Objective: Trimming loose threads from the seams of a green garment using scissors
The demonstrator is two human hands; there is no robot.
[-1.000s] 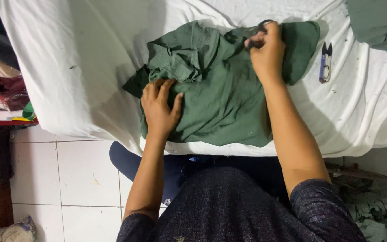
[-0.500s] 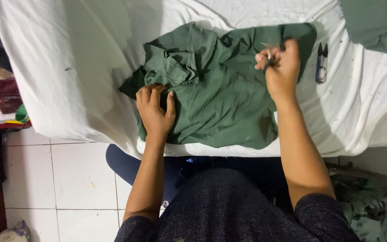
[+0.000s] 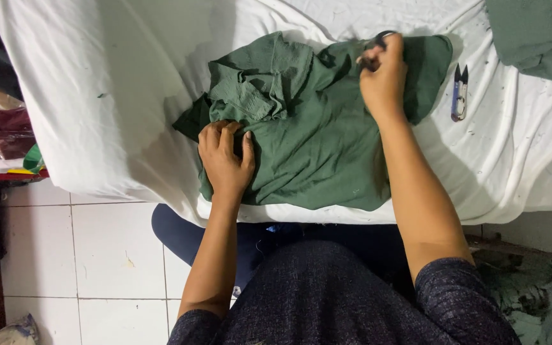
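head view: left hand (image 3: 226, 156) flat, fingers together, pins green garment (image 3: 314, 134); right hand (image 3: 383, 73) clamps small dark tool at far edge. likely trimming; next needs steady cloth.

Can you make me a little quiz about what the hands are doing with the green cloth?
1. True or false: the left hand lies flat on the green garment.
2. What lies on the white sheet right of the garment? A) thread snips B) a spoon C) a ball
3. Which hand is at the garment's far edge?

Key: 1 true. 2 A. 3 the right hand, closed on something small and dark.
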